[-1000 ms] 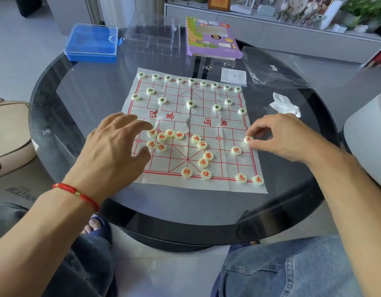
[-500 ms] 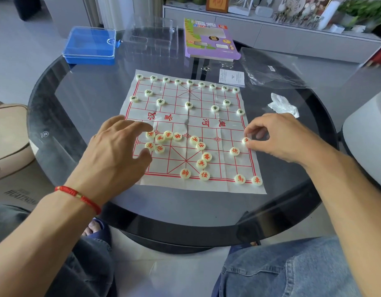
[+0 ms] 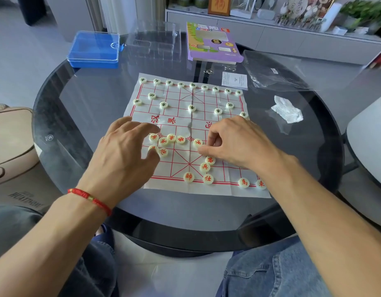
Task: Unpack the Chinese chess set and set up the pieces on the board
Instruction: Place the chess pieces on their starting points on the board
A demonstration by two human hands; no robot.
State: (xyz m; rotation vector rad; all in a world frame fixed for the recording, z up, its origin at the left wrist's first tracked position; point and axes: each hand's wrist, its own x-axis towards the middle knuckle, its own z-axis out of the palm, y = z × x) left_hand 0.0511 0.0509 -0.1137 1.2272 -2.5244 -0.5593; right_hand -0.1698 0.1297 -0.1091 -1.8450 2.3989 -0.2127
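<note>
I had the board (image 3: pixel 215 189), a thin creased sheet, lying flat on the round glass table (image 3: pixel 78 108). The dark-lettered pieces (image 3: pixel 191 108) already stood in their formation along the far half. The red pieces were only partly placed: 4 sat on the near edge line, among them the general (image 3: pixel 188 176) at the middle and the chariot (image 3: pixel 260 184) at the near right corner, while a loose cluster (image 3: pixel 167 140) waited just near of the river, left of centre.

My right hand (image 3: pixel 239 142) hung over the centre right, thumb and forefinger curled toward each other beside a red piece (image 3: pixel 197 142); I could not tell whether they pinched anything, since the knuckles hid the tips. My left hand (image 3: pixel 123 155) rested over the left end of the cluster, fingers spread and fairly straight, thumb (image 3: pixel 153 156) touching a piece there, gripping nothing.

I judged the step to be sorting the red side onto its points. To do it well, I meant to lift each disc clear rather than slide it, because dragging would likely ruck the sheet and nudge the neighbours. I wanted the left fingers pressing the sheet flat, and each character read before choosing its point.
</note>
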